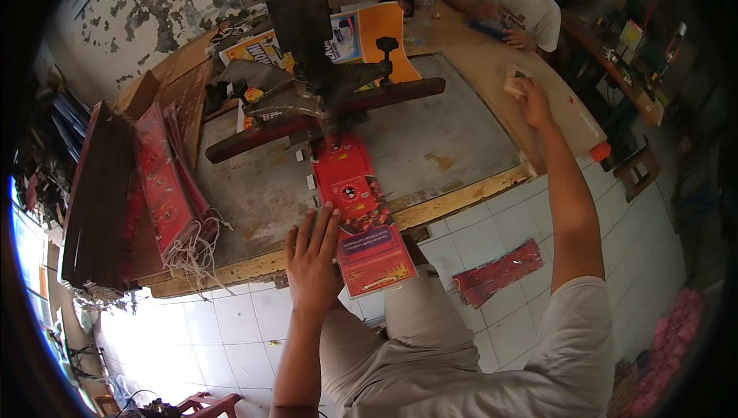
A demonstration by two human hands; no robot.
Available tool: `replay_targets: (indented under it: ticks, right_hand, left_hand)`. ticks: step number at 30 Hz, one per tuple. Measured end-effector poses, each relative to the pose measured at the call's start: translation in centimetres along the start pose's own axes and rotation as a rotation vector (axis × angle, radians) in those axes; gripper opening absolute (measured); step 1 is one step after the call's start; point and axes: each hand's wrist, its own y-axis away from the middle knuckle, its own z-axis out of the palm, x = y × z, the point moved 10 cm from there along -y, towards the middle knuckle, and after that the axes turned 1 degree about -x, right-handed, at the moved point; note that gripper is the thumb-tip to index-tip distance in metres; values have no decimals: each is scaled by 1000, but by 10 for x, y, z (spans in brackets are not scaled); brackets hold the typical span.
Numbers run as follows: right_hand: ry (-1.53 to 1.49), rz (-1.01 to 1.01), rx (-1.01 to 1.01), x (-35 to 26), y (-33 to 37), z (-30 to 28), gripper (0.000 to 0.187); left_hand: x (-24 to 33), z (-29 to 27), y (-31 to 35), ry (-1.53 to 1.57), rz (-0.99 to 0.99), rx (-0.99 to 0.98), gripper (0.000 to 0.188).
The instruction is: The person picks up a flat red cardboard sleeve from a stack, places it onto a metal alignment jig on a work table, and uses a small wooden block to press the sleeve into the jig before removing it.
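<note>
A long red printed packaging strip [357,218], with a purple and yellow panel near its front end, lies on the metal-topped table and hangs over its front edge. The far end of this strip is under the head of a dark metal press [327,107] with a long crossbar. My left hand [314,260] is open, its fingers stretched along the strip's left edge. Out to the right, my right hand [532,103] closes on a small beige block [513,81] at the brown board; its exact kind cannot be made out.
Bundles of red printed strips [165,195] with white strings stand left, beside a tall dark stack [96,195]. Orange printed sheets [392,26] lie behind the press. Another person [530,14] sits at the far right. A red strip bundle [500,272] lies on the tiled floor.
</note>
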Motion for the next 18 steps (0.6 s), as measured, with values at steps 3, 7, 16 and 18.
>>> replay_targets:
  ticks: [3,7,16,18]
  right_hand:
    - [-197,-48,-31,-39,22,-15,43]
    - [-405,-149,-112,-134,101,-63,47]
    - [-779,-517,-424,-367,225,-111,56]
    - [-856,-560,-490,-405,220,-103,54]
  left_hand:
    - [-4,-3,3,-18,-27,-20,64]
    - [-3,3,4,-20,-32,-2,66]
    - [-6,-1,11,72,-40,-5,72]
    - [-6,0,9,54,-29,-10,72]
